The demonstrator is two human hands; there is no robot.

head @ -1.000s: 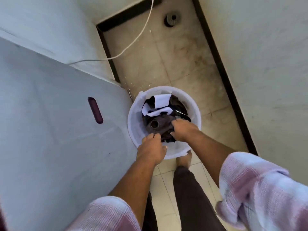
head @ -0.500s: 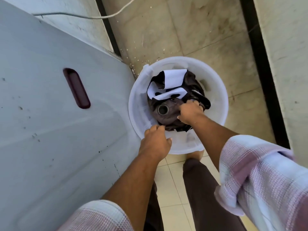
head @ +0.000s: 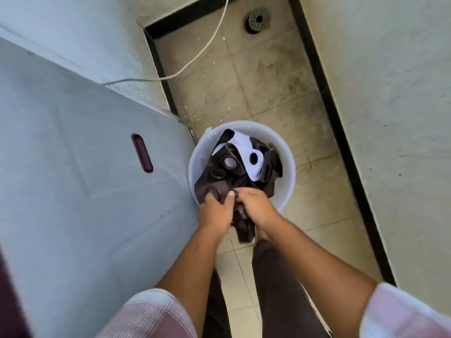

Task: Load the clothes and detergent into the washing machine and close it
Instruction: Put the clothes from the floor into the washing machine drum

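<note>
A white bucket (head: 288,167) stands on the tiled floor beside the washing machine (head: 85,179), whose pale side panel fills the left with a dark red recessed handle (head: 142,153). Inside the bucket lies a dark brown cloth with round eyelets and white lining (head: 234,164). My left hand (head: 216,212) and my right hand (head: 256,207) both grip the near part of this cloth at the bucket's front rim. A fold of the cloth hangs down between my hands, outside the bucket. No detergent is in view.
A white cable (head: 195,57) runs from the machine's back across the floor. A round floor drain (head: 257,20) sits at the far end. Walls close in on the right and behind. My legs stand just below the bucket.
Both hands have closed on the cloth and pulled its near part up over the bucket's front rim. The cloth has unfolded, showing more eyelets. The view has moved back up.
</note>
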